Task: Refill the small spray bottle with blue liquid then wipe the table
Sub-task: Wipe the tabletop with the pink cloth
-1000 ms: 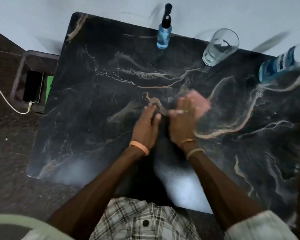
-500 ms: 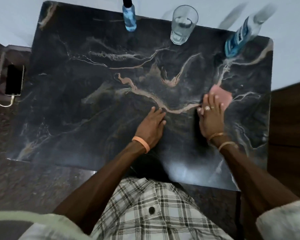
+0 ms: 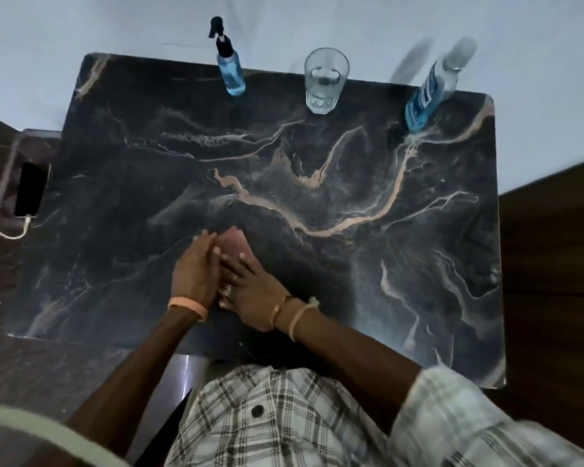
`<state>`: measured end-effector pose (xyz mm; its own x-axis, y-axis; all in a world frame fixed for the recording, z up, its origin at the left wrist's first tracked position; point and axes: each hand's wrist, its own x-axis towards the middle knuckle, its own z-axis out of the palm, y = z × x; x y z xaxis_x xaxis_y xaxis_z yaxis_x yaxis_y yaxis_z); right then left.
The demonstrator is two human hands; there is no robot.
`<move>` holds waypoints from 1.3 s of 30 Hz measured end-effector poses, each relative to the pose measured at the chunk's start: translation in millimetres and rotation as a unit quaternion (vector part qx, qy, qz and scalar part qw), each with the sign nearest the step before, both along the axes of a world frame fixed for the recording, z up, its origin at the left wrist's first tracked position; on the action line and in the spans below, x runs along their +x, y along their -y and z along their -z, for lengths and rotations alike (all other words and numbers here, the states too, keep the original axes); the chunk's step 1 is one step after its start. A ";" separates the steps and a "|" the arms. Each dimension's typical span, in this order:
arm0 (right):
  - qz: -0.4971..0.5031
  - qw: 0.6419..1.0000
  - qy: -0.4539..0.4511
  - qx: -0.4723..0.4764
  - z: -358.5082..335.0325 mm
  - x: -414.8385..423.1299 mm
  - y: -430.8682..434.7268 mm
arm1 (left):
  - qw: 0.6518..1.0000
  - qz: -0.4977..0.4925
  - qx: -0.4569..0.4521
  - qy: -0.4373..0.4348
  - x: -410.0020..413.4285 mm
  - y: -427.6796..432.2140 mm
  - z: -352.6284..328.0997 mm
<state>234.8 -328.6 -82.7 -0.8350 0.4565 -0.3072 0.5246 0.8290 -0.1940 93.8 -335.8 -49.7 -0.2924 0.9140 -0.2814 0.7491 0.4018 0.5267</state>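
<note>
A checked shirt (image 3: 284, 416) fills the bottom of the view, just short of the table's near edge. The table (image 3: 368, 271) has a glossy black marble top with tan and white veins and rounded corners.

Both forearms reach over the table's near edge, and the hands meet left of its middle. The right hand (image 3: 255, 291) lies flat with straight fingers on a pink cloth (image 3: 237, 241), pressing it to the marble rather than gripping it. The left hand (image 3: 194, 267), with an orange wristband (image 3: 186, 306), rests open against the right hand, its fingertips at the cloth's left edge.

Along the table's far edge stand three things, well apart. The small spray bottle (image 3: 231, 72), black-headed and holding blue liquid, is left of centre. A clear drinking glass (image 3: 324, 82) is at the centre. A larger labelled bottle of blue liquid (image 3: 425, 99) is near the right corner.

Off the table's left side a dark phone (image 3: 29, 190) lies on a low wooden ledge, with a white cable (image 3: 0, 230) plugged in. Beyond the far edge is a pale wall (image 3: 115, 28); dark wood (image 3: 553, 264) borders the right side.
</note>
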 end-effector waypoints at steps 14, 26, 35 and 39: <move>0.299 0.954 -0.012 0.000 0.3 105.3 56.1 | 0.981 0.172 0.011 0.084 98.8 13.8 0.3; 0.145 0.988 -0.024 -0.055 -12.7 29.5 -86.0 | 0.993 0.109 0.010 -0.052 34.3 -36.5 -2.6; 0.206 0.975 -0.086 -0.016 -7.2 244.7 53.5 | 0.857 0.514 0.024 -0.025 167.9 32.0 17.3; 0.449 0.835 -0.223 -0.225 -38.5 255.1 107.9 | 0.853 0.521 0.015 0.031 212.6 33.6 -2.6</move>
<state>489.9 -436.5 -44.2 -0.2942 0.8830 -0.3656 0.6883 -0.0697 -0.7221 306.4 -369.4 -47.1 0.6982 0.6750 -0.2387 0.6612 -0.4800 0.5765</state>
